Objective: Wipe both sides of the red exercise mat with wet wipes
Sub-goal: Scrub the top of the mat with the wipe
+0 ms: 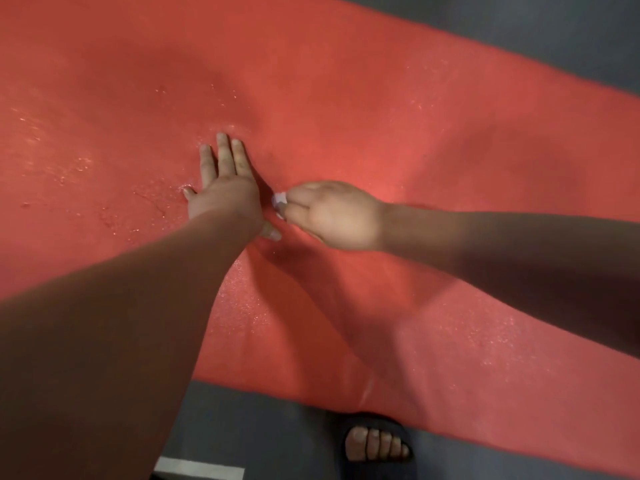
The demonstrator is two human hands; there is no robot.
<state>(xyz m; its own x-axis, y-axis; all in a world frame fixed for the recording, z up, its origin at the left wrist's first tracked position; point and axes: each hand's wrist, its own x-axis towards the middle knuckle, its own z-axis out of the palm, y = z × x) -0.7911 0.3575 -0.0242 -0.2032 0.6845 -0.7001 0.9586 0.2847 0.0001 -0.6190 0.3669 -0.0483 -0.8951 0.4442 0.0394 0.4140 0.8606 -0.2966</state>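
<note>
The red exercise mat [398, 109] lies spread over a grey floor and fills most of the view. Wet streaks and droplets glisten on its left part. My left hand [227, 199] presses flat on the mat near the middle, fingers straight and spread. Just to its right, my right hand [332, 214] has its fingers curled round a small bunched white wet wipe [278, 199], held down against the mat. Only a corner of the wipe shows past the fingers.
Grey floor [554, 32] shows beyond the mat's far edge at top right and along the near edge at the bottom. My foot in a black slide sandal [375, 445] stands on the floor just below the mat. A pale strip [199, 469] lies at the bottom edge.
</note>
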